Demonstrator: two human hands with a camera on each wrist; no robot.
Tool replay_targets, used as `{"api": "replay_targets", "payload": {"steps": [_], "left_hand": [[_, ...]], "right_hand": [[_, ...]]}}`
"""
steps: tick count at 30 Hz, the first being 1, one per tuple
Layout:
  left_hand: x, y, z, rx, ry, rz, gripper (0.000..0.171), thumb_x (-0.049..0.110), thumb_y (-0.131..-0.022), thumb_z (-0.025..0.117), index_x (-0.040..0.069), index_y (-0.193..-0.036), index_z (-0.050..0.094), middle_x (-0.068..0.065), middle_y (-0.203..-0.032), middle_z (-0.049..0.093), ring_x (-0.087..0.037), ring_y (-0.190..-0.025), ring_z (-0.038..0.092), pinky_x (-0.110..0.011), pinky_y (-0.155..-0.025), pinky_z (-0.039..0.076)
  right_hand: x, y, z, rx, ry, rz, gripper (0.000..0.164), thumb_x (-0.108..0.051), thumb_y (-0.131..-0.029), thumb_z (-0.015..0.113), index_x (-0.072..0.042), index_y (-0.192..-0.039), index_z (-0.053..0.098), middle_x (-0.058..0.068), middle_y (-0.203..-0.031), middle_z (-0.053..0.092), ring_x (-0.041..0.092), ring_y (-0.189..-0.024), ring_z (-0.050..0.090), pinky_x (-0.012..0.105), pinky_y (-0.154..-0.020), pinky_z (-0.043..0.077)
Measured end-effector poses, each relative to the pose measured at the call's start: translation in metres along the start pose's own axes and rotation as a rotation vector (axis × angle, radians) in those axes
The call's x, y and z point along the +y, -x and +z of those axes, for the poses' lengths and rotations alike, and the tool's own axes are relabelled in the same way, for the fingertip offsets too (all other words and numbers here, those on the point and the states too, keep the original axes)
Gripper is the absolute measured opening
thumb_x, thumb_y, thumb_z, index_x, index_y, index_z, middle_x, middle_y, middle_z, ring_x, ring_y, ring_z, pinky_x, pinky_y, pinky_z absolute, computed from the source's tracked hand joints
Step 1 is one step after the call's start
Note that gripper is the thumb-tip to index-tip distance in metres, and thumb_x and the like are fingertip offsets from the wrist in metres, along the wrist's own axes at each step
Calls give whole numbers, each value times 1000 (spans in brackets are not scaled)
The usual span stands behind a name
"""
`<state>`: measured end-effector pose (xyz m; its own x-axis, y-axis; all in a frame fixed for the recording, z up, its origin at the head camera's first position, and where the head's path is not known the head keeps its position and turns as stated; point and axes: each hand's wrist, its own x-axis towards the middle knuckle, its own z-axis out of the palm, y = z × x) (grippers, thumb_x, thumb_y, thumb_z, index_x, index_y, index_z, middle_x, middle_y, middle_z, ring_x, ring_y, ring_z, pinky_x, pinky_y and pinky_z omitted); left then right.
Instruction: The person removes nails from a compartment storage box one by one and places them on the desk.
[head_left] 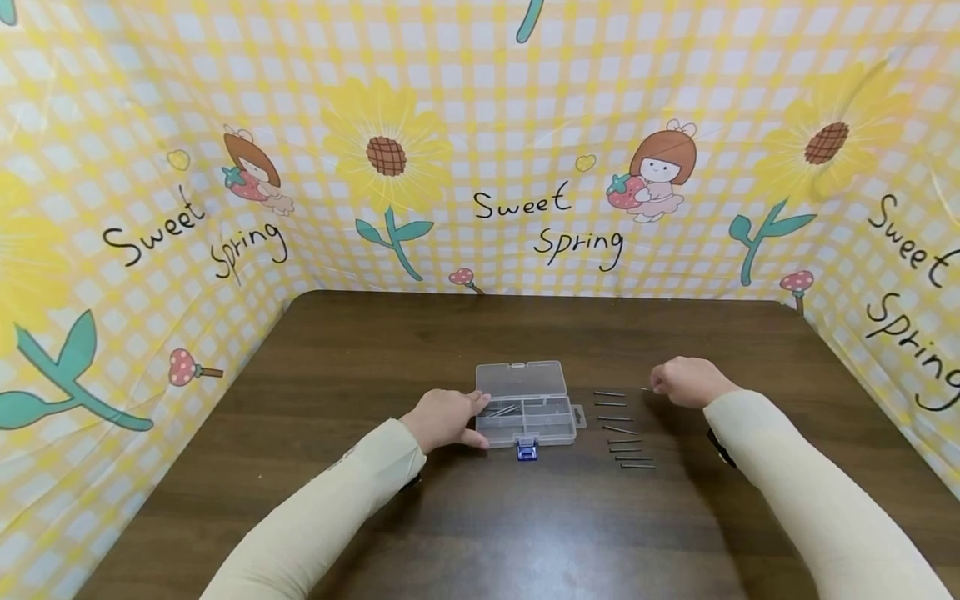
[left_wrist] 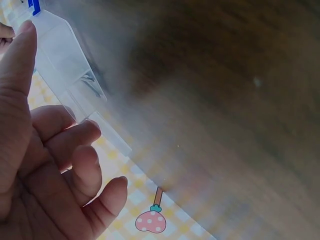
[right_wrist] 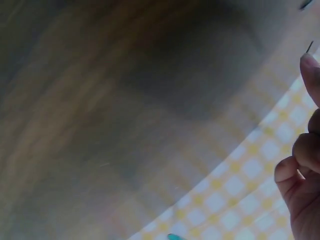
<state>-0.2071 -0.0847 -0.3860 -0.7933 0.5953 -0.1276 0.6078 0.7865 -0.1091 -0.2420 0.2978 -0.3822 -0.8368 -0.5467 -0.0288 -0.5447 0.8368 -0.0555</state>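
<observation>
A clear plastic compartment box point(head_left: 551, 429) lies on the table with its lid point(head_left: 521, 381) raised back and a blue latch point(head_left: 527, 450) at its front. Several nails point(head_left: 501, 411) are in its back-left compartment. My left hand point(head_left: 444, 418) rests against the box's left end, thumb extended near the front corner and fingertips by the hinge side. To the right of the box, my right hand point(head_left: 692, 382) pinches a nail point(right_wrist: 310, 47) between thumb and fingers, and only its thin end shows. Between the box and this hand lies a column of several loose nails point(head_left: 613, 418).
The brown wooden table point(head_left: 360, 333) is enclosed on its back and sides by a yellow checked cloth point(head_left: 517, 150) with printed flowers. A clear hanging tab point(head_left: 579, 416) sticks out from the box's right end.
</observation>
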Motion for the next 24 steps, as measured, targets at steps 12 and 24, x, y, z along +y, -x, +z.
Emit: {"api": "replay_targets", "payload": {"steps": [12, 24], "left_hand": [[0, 0, 1, -12, 55, -3, 77, 55, -78, 67, 8, -138, 53, -10, -134, 56, -25, -105, 65, -37, -72, 55], [-2, -2, 4, -13, 55, -4, 78, 56, -78, 66, 8, -138, 53, -10, -135, 56, -25, -104, 65, -38, -72, 55]], "right_hand": [[9, -2, 18, 51, 57, -34, 19, -2, -86, 63, -13, -71, 59, -6, -68, 55, 9, -59, 44, 30, -57, 42], [5, -9, 22, 39, 95, -79, 27, -4, -85, 67, -15, -66, 52, -8, -63, 45, 8, -57, 36, 27, -53, 35]]}}
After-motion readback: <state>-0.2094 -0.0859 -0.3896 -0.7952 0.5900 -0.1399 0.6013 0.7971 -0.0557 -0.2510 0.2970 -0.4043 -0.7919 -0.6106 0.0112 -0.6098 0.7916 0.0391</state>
